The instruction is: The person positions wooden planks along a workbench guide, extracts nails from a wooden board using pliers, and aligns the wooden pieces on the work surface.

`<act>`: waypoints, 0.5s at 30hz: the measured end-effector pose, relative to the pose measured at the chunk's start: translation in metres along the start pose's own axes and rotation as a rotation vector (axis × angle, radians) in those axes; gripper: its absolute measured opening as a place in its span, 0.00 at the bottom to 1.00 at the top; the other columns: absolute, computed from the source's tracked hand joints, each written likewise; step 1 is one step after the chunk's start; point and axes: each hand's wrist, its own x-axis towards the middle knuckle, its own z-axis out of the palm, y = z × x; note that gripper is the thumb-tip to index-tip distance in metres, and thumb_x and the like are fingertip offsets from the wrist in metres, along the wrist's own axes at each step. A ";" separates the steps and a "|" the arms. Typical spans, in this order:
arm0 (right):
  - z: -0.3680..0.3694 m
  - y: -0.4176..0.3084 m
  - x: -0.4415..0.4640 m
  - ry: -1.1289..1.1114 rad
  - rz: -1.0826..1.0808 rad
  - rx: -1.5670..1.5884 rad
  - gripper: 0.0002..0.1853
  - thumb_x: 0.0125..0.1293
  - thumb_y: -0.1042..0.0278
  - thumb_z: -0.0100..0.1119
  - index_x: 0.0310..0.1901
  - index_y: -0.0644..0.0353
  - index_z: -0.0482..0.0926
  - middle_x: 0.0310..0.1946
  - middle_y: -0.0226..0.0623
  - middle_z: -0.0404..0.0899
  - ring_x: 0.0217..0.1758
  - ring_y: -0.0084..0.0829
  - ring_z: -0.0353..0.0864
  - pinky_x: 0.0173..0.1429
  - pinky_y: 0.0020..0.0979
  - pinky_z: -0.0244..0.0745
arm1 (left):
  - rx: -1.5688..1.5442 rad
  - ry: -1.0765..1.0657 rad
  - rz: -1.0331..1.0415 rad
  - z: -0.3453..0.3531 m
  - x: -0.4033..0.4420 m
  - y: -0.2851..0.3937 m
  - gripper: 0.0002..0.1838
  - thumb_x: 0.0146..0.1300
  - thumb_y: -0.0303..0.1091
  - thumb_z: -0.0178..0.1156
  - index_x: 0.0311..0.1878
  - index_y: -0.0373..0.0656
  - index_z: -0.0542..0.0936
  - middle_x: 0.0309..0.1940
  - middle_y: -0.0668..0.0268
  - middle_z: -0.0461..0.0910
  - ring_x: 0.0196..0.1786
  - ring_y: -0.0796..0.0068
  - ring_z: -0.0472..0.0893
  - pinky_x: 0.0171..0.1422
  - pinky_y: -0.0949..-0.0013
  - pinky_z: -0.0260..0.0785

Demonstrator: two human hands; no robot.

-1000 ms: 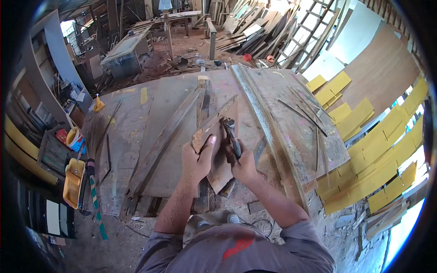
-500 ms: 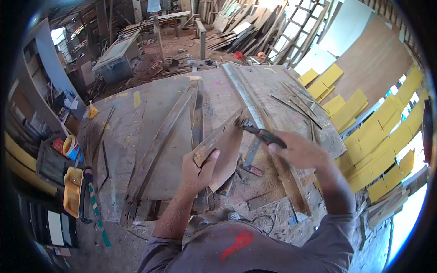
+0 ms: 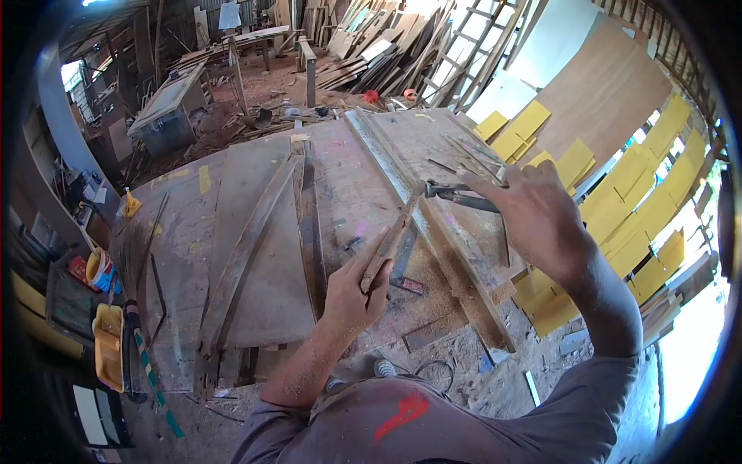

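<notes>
My left hand (image 3: pixel 354 298) is closed around the lower end of a narrow wooden board (image 3: pixel 396 234), held tilted above the bench with its edge toward me. My right hand (image 3: pixel 545 220) grips dark-handled pincers (image 3: pixel 464 197), their handles slightly spread. The jaws meet the board's upper end; whether they bite on a nail there is too small to tell. Beneath the board, on the sawdust-strewn workbench (image 3: pixel 263 301), lies a try square with a dark red-marked stock (image 3: pixel 410 286). A long pale metal-faced strip (image 3: pixel 379 158) runs across the bench beyond my hands.
Long timber strips (image 3: pixel 247 247) lie on the bench to the left. A yellow tray (image 3: pixel 108 348) and a paint bucket (image 3: pixel 100 271) stand at the left edge. Yellow boards (image 3: pixel 618 209) lean at the right. Scrap wood (image 3: pixel 363 69) is piled at the back.
The board has turned from showing its broad face to showing its edge. My right hand has moved right and up, and the pincers' handles now show apart. The view has shifted slightly right.
</notes>
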 end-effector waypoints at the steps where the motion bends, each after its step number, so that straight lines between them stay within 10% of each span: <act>1: -0.002 -0.001 0.001 0.024 -0.024 -0.103 0.33 0.68 0.77 0.55 0.74 0.36 0.79 0.41 0.40 0.84 0.51 0.42 0.84 0.60 0.35 0.71 | 0.013 -0.001 0.029 0.001 0.000 0.000 0.30 0.74 0.27 0.65 0.79 0.43 0.75 0.45 0.46 0.88 0.44 0.51 0.91 0.48 0.61 0.81; 5: -0.003 -0.002 0.003 0.025 0.019 -0.124 0.30 0.69 0.74 0.56 0.70 0.35 0.81 0.40 0.39 0.84 0.51 0.36 0.85 0.59 0.32 0.70 | 0.036 0.054 0.122 0.009 0.004 0.004 0.30 0.74 0.26 0.65 0.79 0.44 0.75 0.43 0.45 0.88 0.41 0.46 0.90 0.45 0.59 0.81; 10: -0.006 0.015 0.022 -0.378 0.058 0.229 0.18 0.72 0.69 0.57 0.61 0.51 0.82 0.43 0.48 0.85 0.52 0.42 0.87 0.59 0.49 0.77 | -0.075 0.037 -0.081 0.001 0.001 -0.004 0.26 0.74 0.28 0.66 0.74 0.40 0.78 0.43 0.47 0.89 0.43 0.61 0.91 0.48 0.63 0.81; 15: 0.072 -0.016 0.022 -0.247 0.131 0.843 0.14 0.82 0.59 0.54 0.57 0.60 0.79 0.40 0.53 0.84 0.48 0.51 0.86 0.56 0.51 0.78 | -0.112 0.082 -0.242 -0.019 -0.004 -0.016 0.22 0.75 0.30 0.66 0.69 0.33 0.81 0.46 0.49 0.90 0.48 0.72 0.89 0.55 0.66 0.79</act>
